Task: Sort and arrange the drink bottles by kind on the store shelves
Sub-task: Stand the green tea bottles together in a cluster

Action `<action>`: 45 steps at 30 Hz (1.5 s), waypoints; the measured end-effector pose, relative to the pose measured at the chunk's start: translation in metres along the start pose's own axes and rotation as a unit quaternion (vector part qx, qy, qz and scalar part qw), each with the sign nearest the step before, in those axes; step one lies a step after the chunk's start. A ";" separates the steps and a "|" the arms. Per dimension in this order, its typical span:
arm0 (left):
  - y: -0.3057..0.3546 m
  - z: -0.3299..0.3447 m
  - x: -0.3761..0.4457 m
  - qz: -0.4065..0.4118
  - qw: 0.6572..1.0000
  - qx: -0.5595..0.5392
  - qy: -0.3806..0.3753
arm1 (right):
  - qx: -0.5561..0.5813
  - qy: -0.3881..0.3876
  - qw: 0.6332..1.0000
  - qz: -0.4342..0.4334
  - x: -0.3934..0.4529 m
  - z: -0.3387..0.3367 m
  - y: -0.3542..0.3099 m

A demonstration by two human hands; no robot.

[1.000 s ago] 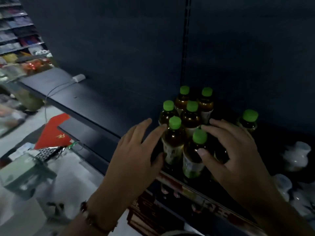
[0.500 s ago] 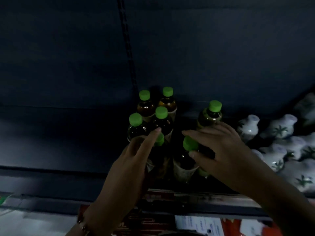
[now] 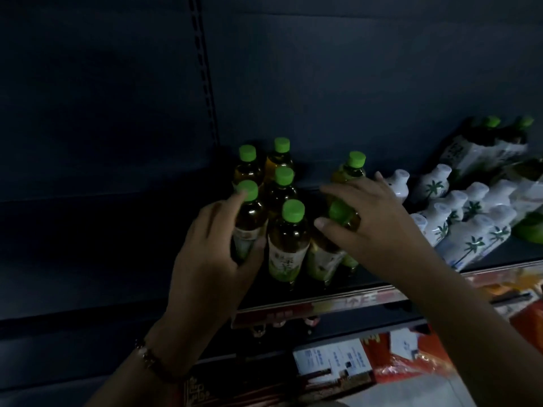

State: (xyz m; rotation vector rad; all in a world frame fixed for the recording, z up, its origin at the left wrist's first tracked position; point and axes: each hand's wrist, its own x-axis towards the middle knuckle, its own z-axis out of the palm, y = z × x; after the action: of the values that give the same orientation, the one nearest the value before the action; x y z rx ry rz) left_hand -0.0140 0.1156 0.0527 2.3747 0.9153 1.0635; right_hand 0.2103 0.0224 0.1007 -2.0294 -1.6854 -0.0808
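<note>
My left hand [image 3: 210,254] grasps the front-left green-capped tea bottle [image 3: 248,221], fingers curled round its body, forefinger touching the cap. My right hand [image 3: 367,221] curls over a second tea bottle [image 3: 326,254], thumb beside its cap. Between them a third bottle [image 3: 288,239] stands upright; more stand behind, all clustered on the dark shelf [image 3: 117,259]. To the right lie white palm-printed bottles [image 3: 467,230], with a wrapped pack [image 3: 484,148] beyond.
</note>
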 end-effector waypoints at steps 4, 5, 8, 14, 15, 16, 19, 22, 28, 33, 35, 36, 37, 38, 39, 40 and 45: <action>-0.033 0.001 0.017 -0.164 0.974 -0.137 -0.075 | 0.053 -0.002 0.998 -0.027 0.001 0.008 -0.029; -0.039 0.007 0.022 -0.176 0.961 -0.186 -0.102 | 0.050 -0.015 0.998 -0.033 0.002 0.010 -0.034; -0.052 0.029 0.025 -0.179 0.929 -0.288 -0.150 | 0.026 -0.052 0.998 -0.033 0.007 0.016 -0.039; -0.071 0.028 0.021 -0.171 0.928 -0.267 -0.196 | 0.034 -0.030 0.999 -0.014 0.013 0.016 -0.035; -0.072 0.023 0.020 -0.165 0.925 -0.265 -0.215 | 0.036 -0.033 0.999 -0.010 0.013 0.015 -0.034; -0.073 0.019 0.019 -0.157 0.923 -0.264 -0.232 | 0.037 -0.035 0.999 -0.007 0.013 0.015 -0.034; -0.079 0.009 0.013 -0.129 0.911 -0.273 -0.281 | 0.035 -0.035 0.999 0.000 0.012 0.015 -0.035; -0.077 0.004 0.008 -0.110 0.896 -0.300 -0.310 | 0.052 -0.031 0.998 0.001 0.012 0.017 -0.035; -0.054 0.022 -0.001 -0.140 0.937 -0.265 -0.178 | 0.060 0.015 0.998 -0.005 0.012 0.026 -0.037; -0.062 0.017 -0.011 -0.132 0.941 -0.246 -0.190 | 0.069 0.008 0.998 0.001 0.013 0.024 -0.037; -0.065 0.011 -0.013 -0.121 0.938 -0.245 -0.211 | 0.072 -0.002 0.997 0.002 0.013 0.023 -0.037; -0.066 0.009 -0.014 -0.121 0.935 -0.252 -0.218 | 0.073 -0.005 0.997 0.001 0.014 0.023 -0.037; -0.067 0.008 -0.015 -0.124 0.933 -0.254 -0.224 | 0.073 -0.007 0.997 0.001 0.013 0.023 -0.037; -0.067 0.009 -0.016 -0.124 0.931 -0.256 -0.230 | 0.072 -0.008 0.997 0.001 0.013 0.023 -0.037; -0.066 0.010 -0.018 -0.122 0.930 -0.257 -0.234 | 0.073 -0.010 0.997 0.003 0.013 0.023 -0.037; -0.065 0.012 -0.020 -0.122 0.929 -0.259 -0.234 | 0.075 -0.011 0.997 0.009 0.012 0.023 -0.037; -0.064 0.016 -0.014 -0.136 0.940 -0.237 -0.204 | 0.096 -0.037 0.994 0.022 0.013 0.018 -0.039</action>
State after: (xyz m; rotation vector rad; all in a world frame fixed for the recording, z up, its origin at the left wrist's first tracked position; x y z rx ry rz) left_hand -0.0354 0.1505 -0.0012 1.8938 0.7083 0.5684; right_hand 0.1724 0.0454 0.1025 -1.9444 -1.6235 0.1675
